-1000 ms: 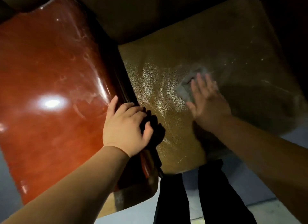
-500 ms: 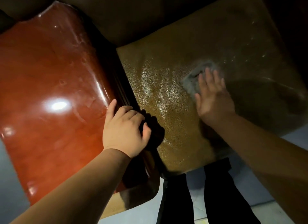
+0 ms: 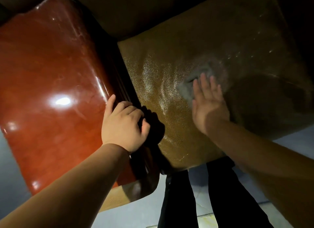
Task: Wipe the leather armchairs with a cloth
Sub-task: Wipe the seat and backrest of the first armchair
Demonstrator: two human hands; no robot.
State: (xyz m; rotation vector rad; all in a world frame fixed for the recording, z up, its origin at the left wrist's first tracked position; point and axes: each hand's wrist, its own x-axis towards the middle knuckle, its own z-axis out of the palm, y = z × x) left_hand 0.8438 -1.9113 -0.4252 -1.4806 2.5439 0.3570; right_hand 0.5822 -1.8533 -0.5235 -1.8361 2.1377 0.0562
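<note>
An olive-brown leather seat cushion (image 3: 169,85) of the armchair fills the middle and right of the head view. A grey cloth (image 3: 186,88) lies on it, blurred with motion. My right hand (image 3: 208,102) presses flat on the cloth with straight fingers. To the left is the chair's glossy reddish-brown armrest (image 3: 51,85). My left hand (image 3: 123,124) grips its inner edge, fingers curled over into the dark gap beside the cushion.
The chair's dark backrest (image 3: 132,12) rises at the top. A pale tiled floor (image 3: 142,212) shows below the seat's front edge. My legs in black trousers (image 3: 226,199) stand against that edge.
My right hand has slid the cloth a little to the right and farther back across the cushion. My left hand has stayed on the armrest edge.
</note>
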